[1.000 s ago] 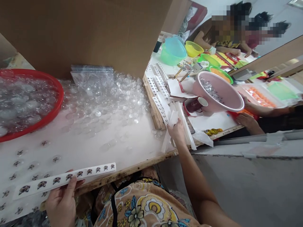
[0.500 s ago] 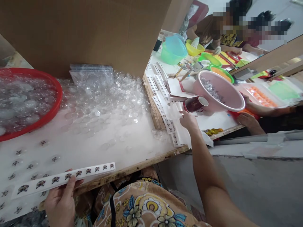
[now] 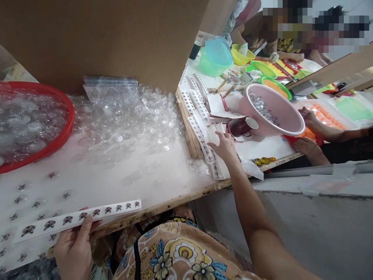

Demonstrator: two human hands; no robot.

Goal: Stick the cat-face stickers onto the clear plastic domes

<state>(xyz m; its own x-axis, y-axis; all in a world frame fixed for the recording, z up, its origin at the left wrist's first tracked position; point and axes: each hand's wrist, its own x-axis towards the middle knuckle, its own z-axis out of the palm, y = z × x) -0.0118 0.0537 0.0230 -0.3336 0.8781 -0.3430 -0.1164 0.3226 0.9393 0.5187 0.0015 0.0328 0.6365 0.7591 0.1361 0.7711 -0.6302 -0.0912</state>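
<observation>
Head-worn view — forward and down

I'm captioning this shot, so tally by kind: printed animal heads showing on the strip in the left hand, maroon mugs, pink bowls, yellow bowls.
Printed heads on the strip in the left hand: 9
Maroon mug: 1
Pink bowl: 1
Yellow bowl: 1
Total: 12

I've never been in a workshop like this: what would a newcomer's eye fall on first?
Probably the big red basin at the left edge, full of shiny, clear plastic pieces, with clear discs scattered over the white table beside it. Then, at lower left, the left hand holding a white strip printed with animal faces. Farther right, a pink bowl stands out beyond the outstretched right hand.
</observation>
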